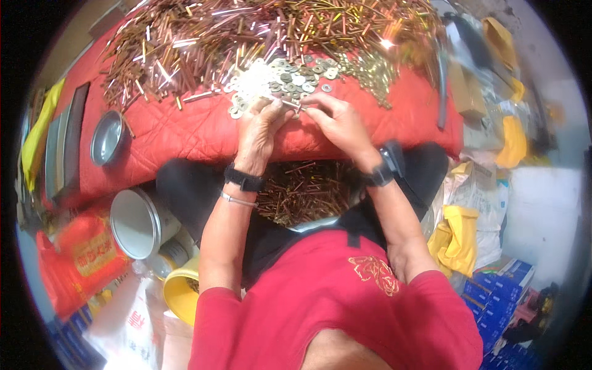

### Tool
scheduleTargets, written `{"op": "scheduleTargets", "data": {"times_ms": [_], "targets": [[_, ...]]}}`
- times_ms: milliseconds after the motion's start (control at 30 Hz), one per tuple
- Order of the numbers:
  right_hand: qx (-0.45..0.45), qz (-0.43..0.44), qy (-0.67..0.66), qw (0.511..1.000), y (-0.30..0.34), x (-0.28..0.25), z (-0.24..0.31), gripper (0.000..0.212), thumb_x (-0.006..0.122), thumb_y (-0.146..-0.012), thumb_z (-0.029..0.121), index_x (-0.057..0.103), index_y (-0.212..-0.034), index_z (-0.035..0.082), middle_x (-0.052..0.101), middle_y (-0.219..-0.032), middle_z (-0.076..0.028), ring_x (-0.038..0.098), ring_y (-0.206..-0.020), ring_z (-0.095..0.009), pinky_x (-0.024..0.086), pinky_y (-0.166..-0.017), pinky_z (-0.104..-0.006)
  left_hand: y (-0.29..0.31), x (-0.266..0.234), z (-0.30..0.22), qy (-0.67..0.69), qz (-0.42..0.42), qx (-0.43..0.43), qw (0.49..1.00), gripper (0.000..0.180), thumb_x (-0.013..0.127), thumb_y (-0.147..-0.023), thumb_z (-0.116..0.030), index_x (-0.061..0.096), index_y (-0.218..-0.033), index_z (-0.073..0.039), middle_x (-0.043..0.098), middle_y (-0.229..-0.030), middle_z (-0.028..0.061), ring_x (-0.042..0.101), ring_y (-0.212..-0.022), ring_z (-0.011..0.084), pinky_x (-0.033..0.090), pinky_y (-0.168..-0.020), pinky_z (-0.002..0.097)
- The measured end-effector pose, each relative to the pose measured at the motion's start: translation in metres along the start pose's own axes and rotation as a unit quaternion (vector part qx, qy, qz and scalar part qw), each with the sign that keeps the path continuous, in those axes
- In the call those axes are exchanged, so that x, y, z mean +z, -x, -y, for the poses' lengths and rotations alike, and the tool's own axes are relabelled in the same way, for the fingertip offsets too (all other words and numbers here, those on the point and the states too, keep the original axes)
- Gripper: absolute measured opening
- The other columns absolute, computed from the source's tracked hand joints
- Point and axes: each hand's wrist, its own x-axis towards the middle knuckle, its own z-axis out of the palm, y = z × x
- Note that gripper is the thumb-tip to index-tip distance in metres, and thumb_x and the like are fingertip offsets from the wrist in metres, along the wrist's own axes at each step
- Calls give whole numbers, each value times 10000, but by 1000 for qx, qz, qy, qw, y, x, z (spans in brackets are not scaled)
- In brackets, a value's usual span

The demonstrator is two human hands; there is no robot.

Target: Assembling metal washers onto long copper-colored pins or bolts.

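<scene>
My left hand [256, 126] is closed, thumb and fingers pinching a short thin metal rod [288, 103]. The rod's free end points toward my right hand [336, 118], whose thumb and fingers pinch at that end; whatever small piece they hold is too small to make out. Both hands meet over the front of a red quilted cloth [185, 139]. Just beyond the fingertips lies a heap of round flat washers [290, 79], some bright silver, some darker. To their right are small yellowish metal pieces [373, 74].
A large heap of coppery metal rods [179, 52] covers the far side. At left stand a metal bowl [108, 139], a white bucket [137, 223] and a yellow bucket [182, 295]. More rods [302, 192] lie between my knees. Blue boxes [496, 293] and a yellow bag [455, 240] sit at right.
</scene>
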Motion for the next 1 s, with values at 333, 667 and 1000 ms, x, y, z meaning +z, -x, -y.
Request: {"op": "scheduleTargets", "data": {"times_ms": [333, 667, 1000], "targets": [[-178, -189, -9, 966, -27, 24, 3, 175, 560, -895, 167, 605, -969, 16, 569, -885, -146, 580, -859, -296, 462, -778, -362, 16, 33, 12, -10, 8, -52, 999, 222, 642, -869, -108, 584, -1065, -22, 631, -940, 38, 607, -796, 120, 511, -704, 261], [-99, -138, 343, 924, -63, -66, -77, 160, 684, -768, 144, 595, -852, 40, 572, -843, -141, 598, -823, -341, 479, -706, -440, 3, 19, -5, 66, 11, -89, 994, 373, 570, -926, -227, 509, -1213, 4, 514, -816, -2, 355, -561, 37, 282, -458, 169], [-254, -103, 521, 808, -46, -38, -53, 54, 522, -768, 103, 570, -764, 79, 540, -794, -94, 545, -825, -271, 441, -739, -388, 11, 26, 3, -118, -25, -59, 991, 248, 627, -901, -236, 661, -984, -5, 483, -626, -78, 290, -422, -9, 189, -378, 180]]}}
